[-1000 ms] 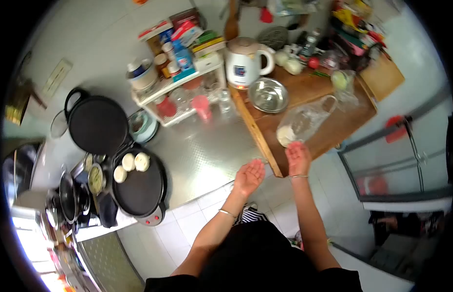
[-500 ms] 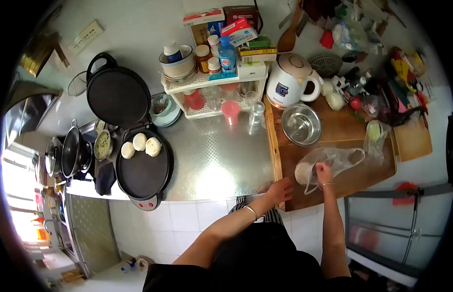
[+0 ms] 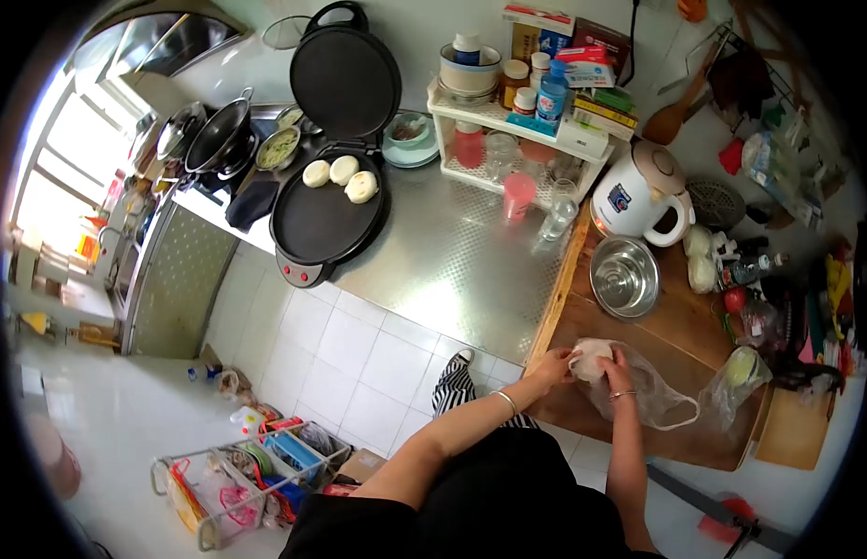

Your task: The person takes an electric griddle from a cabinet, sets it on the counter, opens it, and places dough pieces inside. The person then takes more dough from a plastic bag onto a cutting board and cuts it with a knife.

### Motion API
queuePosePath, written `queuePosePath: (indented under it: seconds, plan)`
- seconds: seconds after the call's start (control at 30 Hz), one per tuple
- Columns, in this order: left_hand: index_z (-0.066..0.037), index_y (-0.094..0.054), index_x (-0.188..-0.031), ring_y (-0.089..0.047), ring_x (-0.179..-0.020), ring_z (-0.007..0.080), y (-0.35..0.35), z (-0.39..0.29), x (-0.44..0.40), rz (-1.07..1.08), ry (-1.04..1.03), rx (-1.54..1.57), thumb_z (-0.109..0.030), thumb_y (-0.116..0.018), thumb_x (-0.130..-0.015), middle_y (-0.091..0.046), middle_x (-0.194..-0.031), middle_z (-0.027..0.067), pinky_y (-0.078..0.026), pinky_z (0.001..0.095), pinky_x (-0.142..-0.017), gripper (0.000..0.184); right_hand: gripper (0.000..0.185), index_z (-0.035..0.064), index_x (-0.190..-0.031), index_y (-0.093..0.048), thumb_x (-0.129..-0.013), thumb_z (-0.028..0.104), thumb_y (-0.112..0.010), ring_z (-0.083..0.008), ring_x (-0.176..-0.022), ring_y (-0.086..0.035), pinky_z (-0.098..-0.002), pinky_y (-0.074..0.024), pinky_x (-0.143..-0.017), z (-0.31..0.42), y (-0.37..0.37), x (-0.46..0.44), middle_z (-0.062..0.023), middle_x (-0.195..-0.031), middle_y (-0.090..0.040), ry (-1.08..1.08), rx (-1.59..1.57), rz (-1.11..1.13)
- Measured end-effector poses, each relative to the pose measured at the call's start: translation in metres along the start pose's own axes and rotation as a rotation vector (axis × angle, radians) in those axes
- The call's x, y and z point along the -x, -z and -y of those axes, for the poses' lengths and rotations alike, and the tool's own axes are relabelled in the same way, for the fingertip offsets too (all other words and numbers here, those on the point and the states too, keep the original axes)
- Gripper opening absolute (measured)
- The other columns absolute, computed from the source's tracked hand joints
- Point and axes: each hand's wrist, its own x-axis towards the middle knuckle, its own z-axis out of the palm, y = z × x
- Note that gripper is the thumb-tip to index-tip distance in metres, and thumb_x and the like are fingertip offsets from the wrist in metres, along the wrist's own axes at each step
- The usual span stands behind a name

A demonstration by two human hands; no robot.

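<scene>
A thin clear plastic bag lies on the wooden board at the right, its handle loop trailing toward the lower right. A pale, rounded lump shows at the bag's left end; I cannot make out what it is. My left hand pinches the bag at the lump's left side. On the other side, my right hand is closed on the bag, its fingers against the lump. Just beyond both hands stands a shiny metal bowl.
A white electric kettle stands behind the bowl. Another bag with something green lies to the right. Left of the board, a steel counter holds a white rack and an open electric griddle with three pale round buns.
My left hand has moved from the board's edge to the bag and now grips it. My right hand stays on the bag. The view has swung left, showing more floor.
</scene>
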Motion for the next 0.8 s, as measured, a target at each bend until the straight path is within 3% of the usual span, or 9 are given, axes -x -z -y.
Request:
queuePosePath:
  seconds: [0.1,0.2,0.23,0.3,0.4,0.47,0.53,0.7,0.8]
  plan:
    - [-0.005,-0.061,-0.097,-0.057,-0.071,0.0116,-0.002,0.008,-0.014,0.081,-0.110,-0.070,-0.024,-0.060,-0.088,-0.059,-0.079,0.0016,-0.051,0.0259,-0.060,0.020,0.032,0.0037,-0.104,-0.055,-0.076,0.015,-0.065,-0.0140,-0.082,-0.055,-0.0271,-0.0446,-0.069,0.017,0.020,0.001,-0.0043,-0.091,-0.058,0.024,0.003,0.018]
    - [-0.005,-0.059,-0.103,-0.058,-0.071,0.0106,-0.010,0.019,-0.020,0.184,-0.229,0.013,-0.022,-0.063,-0.087,-0.061,-0.082,0.0027,-0.051,0.0250,-0.061,0.024,0.027,0.0052,-0.099,-0.057,-0.075,0.016,-0.063,-0.0132,-0.078,-0.054,-0.0258,-0.0428,-0.065,0.027,0.019,0.011,-0.0028,-0.087,-0.057,0.076,0.019,-0.071]
    - [-0.005,-0.059,-0.103,-0.058,-0.072,0.0098,-0.015,0.015,-0.015,0.169,-0.224,-0.027,-0.023,-0.064,-0.086,-0.062,-0.083,0.0029,-0.051,0.0244,-0.060,0.026,0.026,0.0055,-0.096,-0.057,-0.074,0.016,-0.064,-0.0133,-0.077,-0.054,-0.0255,-0.0422,-0.064,0.029,0.026,0.020,-0.0021,-0.086,-0.057,0.063,0.053,-0.179]
    - [-0.003,-0.058,-0.104,-0.059,-0.068,0.0097,-0.028,0.000,0.001,0.113,-0.149,-0.217,-0.026,-0.066,-0.084,-0.063,-0.082,0.0022,-0.049,0.0236,-0.056,0.032,0.030,0.0053,-0.098,-0.056,-0.072,0.017,-0.064,-0.0138,-0.077,-0.053,-0.0267,-0.0417,-0.064,0.024,0.048,0.012,-0.0013,-0.085,-0.056,-0.036,0.314,-0.098]
    - [-0.004,-0.060,-0.093,-0.057,-0.061,0.0088,-0.030,0.015,-0.003,0.165,-0.069,-0.233,-0.024,-0.065,-0.084,-0.062,-0.076,0.0028,-0.047,0.0208,-0.052,0.022,0.033,0.0065,-0.102,-0.055,-0.072,0.017,-0.063,-0.0139,-0.074,-0.052,-0.0275,-0.0417,-0.062,0.010,0.051,0.008,-0.0019,-0.084,-0.056,-0.011,0.119,-0.085]
    - [-0.005,-0.061,-0.088,-0.057,-0.058,0.0086,-0.025,0.024,-0.005,0.157,-0.067,-0.204,-0.023,-0.066,-0.083,-0.061,-0.073,0.0027,-0.046,0.0207,-0.050,0.020,0.035,0.0082,-0.105,-0.054,-0.072,0.019,-0.062,-0.0135,-0.068,-0.052,-0.0267,-0.0413,-0.054,-0.004,0.047,0.001,-0.0022,-0.083,-0.056,0.109,-0.058,-0.117]
    - [-0.005,-0.059,-0.086,-0.057,-0.056,0.0095,-0.023,0.025,-0.002,0.128,-0.050,-0.150,-0.019,-0.064,-0.085,-0.061,-0.073,0.0032,-0.046,0.0207,-0.048,0.014,0.037,0.0083,-0.107,-0.054,-0.073,0.018,-0.060,-0.0139,-0.069,-0.055,-0.0266,-0.0436,-0.051,0.003,0.048,0.006,-0.0029,-0.085,-0.058,0.046,0.010,-0.104]
    - [-0.005,-0.057,-0.094,-0.059,-0.060,0.0118,-0.020,0.020,0.003,0.001,0.002,0.051,-0.017,-0.055,-0.090,-0.060,-0.072,0.0019,-0.048,0.0215,-0.053,0.012,0.041,0.0086,-0.113,-0.053,-0.074,0.018,-0.057,-0.0152,-0.072,-0.061,-0.0276,-0.0504,-0.045,0.050,0.041,0.036,-0.0040,-0.091,-0.061,-0.058,0.027,-0.078]
    - [-0.006,-0.056,-0.100,-0.059,-0.061,0.0140,-0.020,0.021,-0.002,-0.074,0.040,0.179,-0.017,-0.053,-0.091,-0.058,-0.074,0.0029,-0.049,0.0233,-0.053,0.015,0.046,0.0093,-0.121,-0.050,-0.076,0.020,-0.054,-0.0216,-0.078,-0.063,-0.0289,-0.0539,-0.049,0.052,0.072,0.035,-0.0113,-0.100,-0.061,-0.181,-0.258,0.094]
